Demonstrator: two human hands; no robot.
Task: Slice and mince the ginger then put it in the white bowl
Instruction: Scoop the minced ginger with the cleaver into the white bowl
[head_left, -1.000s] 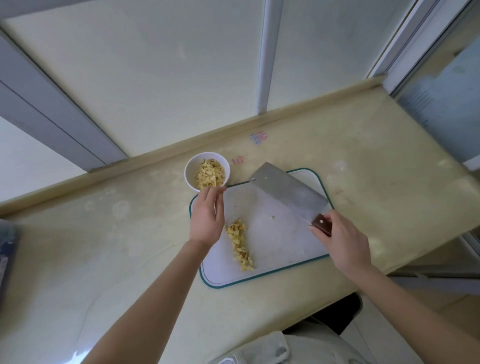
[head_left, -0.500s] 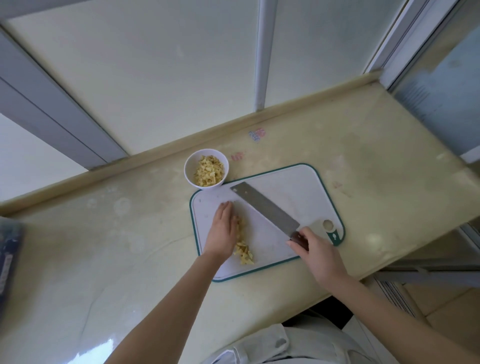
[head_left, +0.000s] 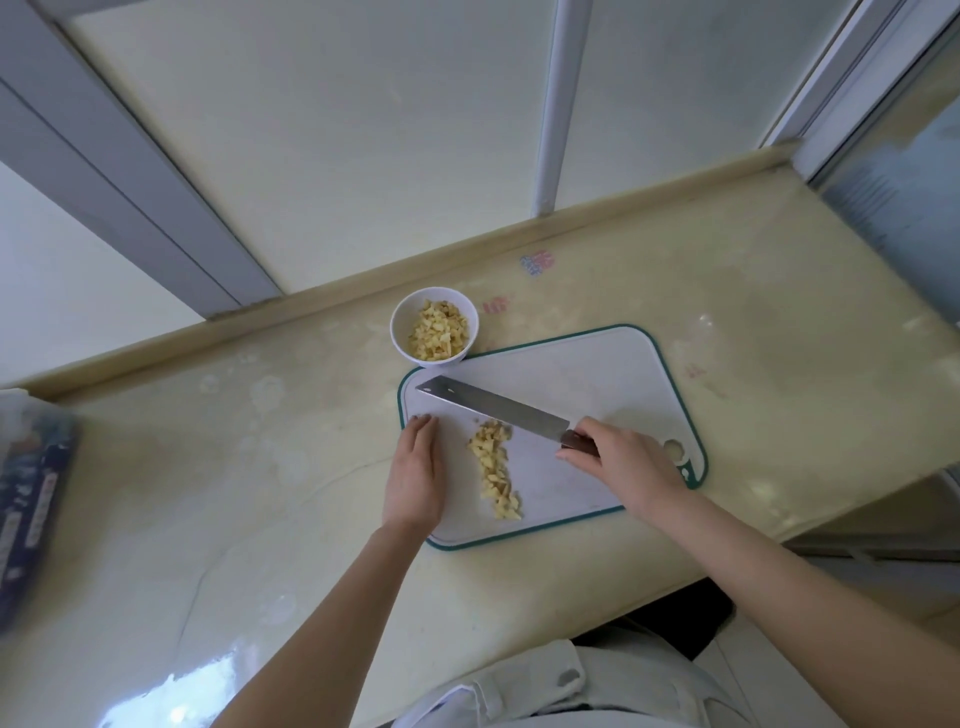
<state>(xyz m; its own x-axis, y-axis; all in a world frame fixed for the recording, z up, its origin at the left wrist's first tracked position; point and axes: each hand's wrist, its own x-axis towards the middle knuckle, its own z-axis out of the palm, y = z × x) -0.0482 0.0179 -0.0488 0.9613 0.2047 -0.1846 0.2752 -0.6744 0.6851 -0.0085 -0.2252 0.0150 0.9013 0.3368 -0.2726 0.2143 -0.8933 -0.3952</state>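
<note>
Head view: your left hand (head_left: 415, 473) lies flat, fingers together, on the cutting board (head_left: 597, 374) at 9 o'clock of the minced ginger (head_left: 493, 473); your right hand (head_left: 628, 467) grips the cleaver (head_left: 488, 408); white bowl (head_left: 434, 327) at 11 o'clock.

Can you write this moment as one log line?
left hand: open, on white green-edged cutting board | right hand: grips dark-handled steel cleaver | yellow minced ginger: row on board, more in white bowl

Countertop (head_left: 260, 493): white bowl (head_left: 401, 347), cutting board (head_left: 597, 374), blue packet (head_left: 31, 493).
</note>
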